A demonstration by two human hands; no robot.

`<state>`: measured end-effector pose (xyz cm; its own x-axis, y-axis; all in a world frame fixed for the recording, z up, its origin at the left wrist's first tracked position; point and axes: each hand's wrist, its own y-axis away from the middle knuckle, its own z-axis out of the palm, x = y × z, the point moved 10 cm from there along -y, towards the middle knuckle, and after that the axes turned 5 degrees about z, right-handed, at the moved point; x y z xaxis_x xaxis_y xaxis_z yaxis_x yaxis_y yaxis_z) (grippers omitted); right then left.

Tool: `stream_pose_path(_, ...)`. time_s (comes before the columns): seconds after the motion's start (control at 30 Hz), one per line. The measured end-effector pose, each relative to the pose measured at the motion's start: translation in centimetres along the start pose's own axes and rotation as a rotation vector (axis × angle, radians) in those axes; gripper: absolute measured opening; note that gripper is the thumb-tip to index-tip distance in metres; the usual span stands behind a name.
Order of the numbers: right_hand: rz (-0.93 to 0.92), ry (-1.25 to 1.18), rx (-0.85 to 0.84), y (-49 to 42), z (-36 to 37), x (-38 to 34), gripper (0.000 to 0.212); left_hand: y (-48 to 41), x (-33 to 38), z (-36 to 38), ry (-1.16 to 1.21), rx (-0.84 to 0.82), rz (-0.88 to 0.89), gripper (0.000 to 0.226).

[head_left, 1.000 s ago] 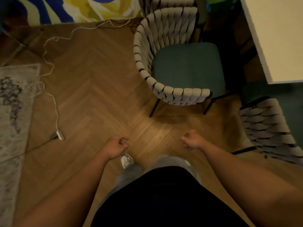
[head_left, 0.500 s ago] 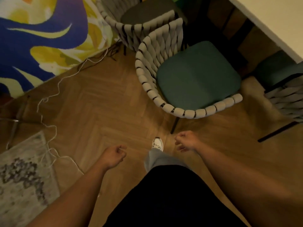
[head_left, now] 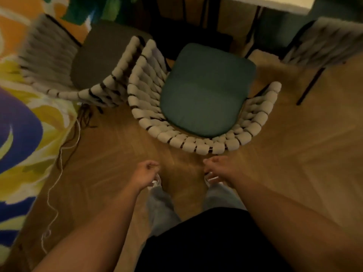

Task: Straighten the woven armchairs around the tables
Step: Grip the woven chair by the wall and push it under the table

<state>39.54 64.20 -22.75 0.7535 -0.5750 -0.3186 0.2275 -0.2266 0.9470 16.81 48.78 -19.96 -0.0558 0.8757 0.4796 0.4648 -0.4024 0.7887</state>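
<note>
We look down on a middle armchair (head_left: 196,146) whose woven back is cream bands parted by thin dark lines; its seat cushion (head_left: 206,91) is deep green. The left armchair (head_left: 110,89) has the same cream-and-dark weave, with a dark grey-brown seat (head_left: 104,59). The right armchair (head_left: 330,42), blurred, shows pale grey weave on a black frame. The floor (head_left: 294,154) is warm brown wood in a herringbone pattern. A rug (head_left: 23,124) swirls blue, yellow, white, orange and green. A cable (head_left: 61,165) is white, the table (head_left: 284,2) off-white. We wear grey trousers (head_left: 161,209), a black top (head_left: 206,242) and white shoes (head_left: 155,182).
</note>
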Motion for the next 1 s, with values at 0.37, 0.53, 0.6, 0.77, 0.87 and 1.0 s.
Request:
stream_pose_path(0.37,-0.002,-0.84,0.221,-4.3,9.1,-1.5,0.05,-12.5,3.8,-8.1,0.314,-0.148,-0.012,0.046)
stream_pose_path(0.53,-0.067,-1.19,0.24,-7.0,10.1,-3.3,0.046,-16.7,6.5,-8.9,0.502,-0.176,-0.03,0.054)
stream_pose_path(0.6,-0.077,-1.344,0.288,-7.8,9.8,-3.3,0.042,-17.8,7.1,-8.4,0.516,-0.169,-0.052,0.058)
stream_pose_path(0.77,-0.017,-1.4,0.312,-8.9,9.2,-2.8,0.037,-19.1,7.0,-7.6,0.502,-0.144,-0.063,0.076)
stream_pose_path(0.87,0.005,-1.388,0.295,-9.4,8.3,-3.0,0.037,-19.9,7.4,-7.3,0.505,-0.131,-0.059,0.075)
stream_pose_path(1.0,0.021,-1.37,0.273,-9.7,6.1,-3.9,0.04,-20.6,8.8,-6.1,0.545,-0.153,-0.058,0.077)
